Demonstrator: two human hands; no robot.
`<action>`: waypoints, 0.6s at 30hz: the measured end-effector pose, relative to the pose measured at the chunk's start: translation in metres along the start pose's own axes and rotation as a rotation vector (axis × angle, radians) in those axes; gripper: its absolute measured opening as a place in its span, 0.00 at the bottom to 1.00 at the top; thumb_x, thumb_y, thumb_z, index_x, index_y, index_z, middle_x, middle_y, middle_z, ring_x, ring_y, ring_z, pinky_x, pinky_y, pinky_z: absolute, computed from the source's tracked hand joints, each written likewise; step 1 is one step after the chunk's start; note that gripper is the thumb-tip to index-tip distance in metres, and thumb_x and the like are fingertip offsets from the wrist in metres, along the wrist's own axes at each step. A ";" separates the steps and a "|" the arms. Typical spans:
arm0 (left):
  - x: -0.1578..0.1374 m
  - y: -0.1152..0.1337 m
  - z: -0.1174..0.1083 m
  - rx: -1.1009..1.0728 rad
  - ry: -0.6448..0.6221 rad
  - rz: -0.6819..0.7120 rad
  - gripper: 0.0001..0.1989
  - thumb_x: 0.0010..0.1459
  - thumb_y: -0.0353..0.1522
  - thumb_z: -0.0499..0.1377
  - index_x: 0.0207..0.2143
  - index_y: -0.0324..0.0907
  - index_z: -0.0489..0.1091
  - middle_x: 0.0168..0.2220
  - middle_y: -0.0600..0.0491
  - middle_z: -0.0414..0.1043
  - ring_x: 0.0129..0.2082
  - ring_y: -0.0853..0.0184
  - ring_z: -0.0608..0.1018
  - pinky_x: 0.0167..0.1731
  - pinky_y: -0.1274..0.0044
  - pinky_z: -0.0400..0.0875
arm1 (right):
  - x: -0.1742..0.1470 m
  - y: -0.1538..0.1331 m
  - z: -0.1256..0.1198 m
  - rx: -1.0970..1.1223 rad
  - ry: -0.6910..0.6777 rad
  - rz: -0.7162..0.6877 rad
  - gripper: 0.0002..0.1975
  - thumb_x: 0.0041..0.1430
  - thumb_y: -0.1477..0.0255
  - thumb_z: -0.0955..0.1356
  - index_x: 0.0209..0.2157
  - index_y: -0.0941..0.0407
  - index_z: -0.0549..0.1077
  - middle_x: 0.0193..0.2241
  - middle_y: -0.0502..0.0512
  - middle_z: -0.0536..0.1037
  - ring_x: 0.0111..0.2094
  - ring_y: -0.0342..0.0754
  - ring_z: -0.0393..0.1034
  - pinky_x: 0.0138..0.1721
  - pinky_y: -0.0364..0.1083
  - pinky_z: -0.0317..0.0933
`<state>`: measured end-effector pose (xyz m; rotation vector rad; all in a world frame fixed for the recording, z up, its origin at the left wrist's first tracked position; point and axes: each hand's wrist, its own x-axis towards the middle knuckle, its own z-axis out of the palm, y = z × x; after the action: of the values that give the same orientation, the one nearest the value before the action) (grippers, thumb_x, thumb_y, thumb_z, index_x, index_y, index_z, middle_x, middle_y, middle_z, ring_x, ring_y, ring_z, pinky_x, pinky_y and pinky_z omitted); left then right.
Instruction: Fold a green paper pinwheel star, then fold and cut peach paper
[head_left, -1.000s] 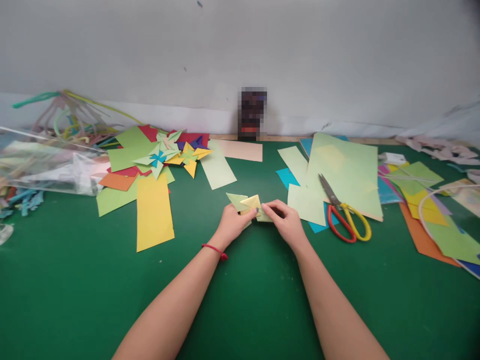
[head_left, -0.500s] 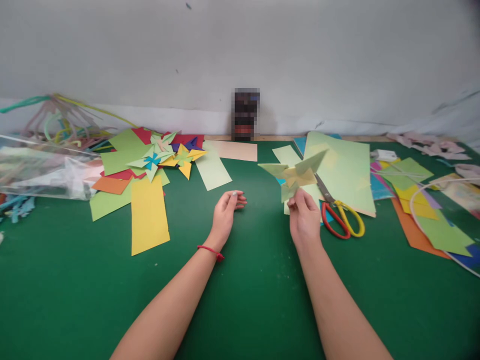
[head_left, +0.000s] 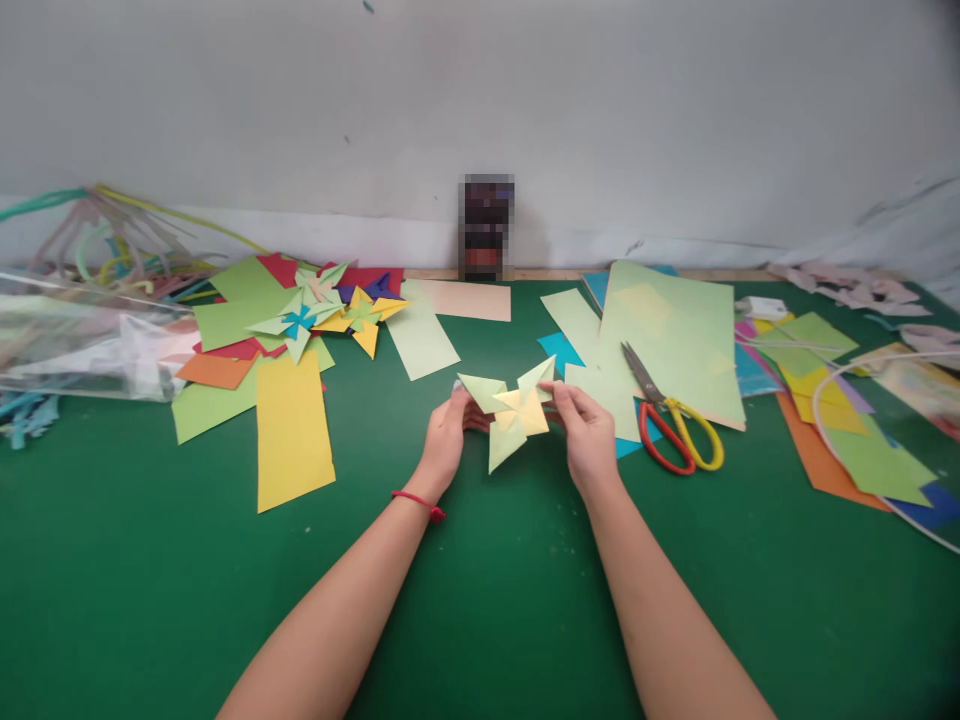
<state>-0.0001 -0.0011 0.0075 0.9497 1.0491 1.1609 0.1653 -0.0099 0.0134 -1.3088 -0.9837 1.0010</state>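
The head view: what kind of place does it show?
Probably a paper-craft workspace, though little of the room shows: scissors, a yellow paper sheet and a folded paper pinwheel are all in view.

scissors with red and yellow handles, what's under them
Under the metal scissors with red and yellow handles: a large pale green paper sheet beneath the blades, blue paper partly beneath the red handle, and the green tabletop. Anything the overlapping sheets cover cannot be seen.
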 end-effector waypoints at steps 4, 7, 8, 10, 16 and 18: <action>-0.002 0.000 0.002 0.108 -0.070 0.028 0.16 0.51 0.41 0.59 0.35 0.38 0.71 0.35 0.49 0.76 0.34 0.65 0.77 0.35 0.76 0.71 | -0.003 -0.002 0.004 -0.096 -0.047 -0.037 0.16 0.55 0.59 0.64 0.36 0.55 0.76 0.35 0.55 0.77 0.34 0.49 0.73 0.31 0.46 0.68; -0.002 0.000 0.004 0.082 -0.087 0.037 0.18 0.48 0.37 0.62 0.42 0.39 0.67 0.43 0.47 0.74 0.40 0.63 0.77 0.40 0.74 0.71 | -0.004 -0.006 0.006 -0.132 -0.090 -0.082 0.16 0.57 0.61 0.64 0.44 0.54 0.72 0.39 0.57 0.77 0.39 0.49 0.72 0.35 0.47 0.68; -0.001 0.000 0.004 0.066 -0.071 0.045 0.19 0.49 0.36 0.62 0.43 0.39 0.66 0.44 0.46 0.74 0.41 0.63 0.77 0.41 0.73 0.71 | -0.004 -0.006 0.006 -0.158 -0.090 -0.115 0.18 0.58 0.62 0.63 0.48 0.53 0.69 0.42 0.57 0.76 0.42 0.50 0.71 0.38 0.48 0.67; 0.000 0.001 0.001 0.058 -0.025 0.067 0.21 0.49 0.36 0.61 0.45 0.40 0.64 0.44 0.45 0.74 0.41 0.62 0.77 0.42 0.72 0.71 | -0.003 -0.006 0.002 -0.243 -0.049 -0.199 0.20 0.58 0.64 0.63 0.52 0.52 0.64 0.47 0.58 0.73 0.48 0.50 0.67 0.44 0.51 0.64; 0.007 0.002 -0.020 0.296 0.272 0.184 0.27 0.51 0.38 0.60 0.53 0.41 0.59 0.40 0.47 0.74 0.42 0.62 0.76 0.44 0.69 0.69 | 0.006 0.005 -0.019 -0.735 0.190 -0.344 0.21 0.56 0.67 0.63 0.51 0.54 0.65 0.53 0.62 0.65 0.56 0.55 0.57 0.54 0.59 0.53; 0.007 0.003 -0.025 0.385 0.471 0.286 0.31 0.52 0.37 0.60 0.57 0.43 0.55 0.47 0.45 0.70 0.50 0.62 0.71 0.52 0.69 0.63 | 0.006 0.009 -0.021 -0.880 0.206 -0.319 0.25 0.53 0.67 0.65 0.53 0.54 0.63 0.58 0.63 0.59 0.59 0.60 0.49 0.56 0.63 0.47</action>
<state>-0.0244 0.0075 0.0036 1.1844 1.5936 1.4948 0.1865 -0.0099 0.0034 -1.8298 -1.4866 0.1478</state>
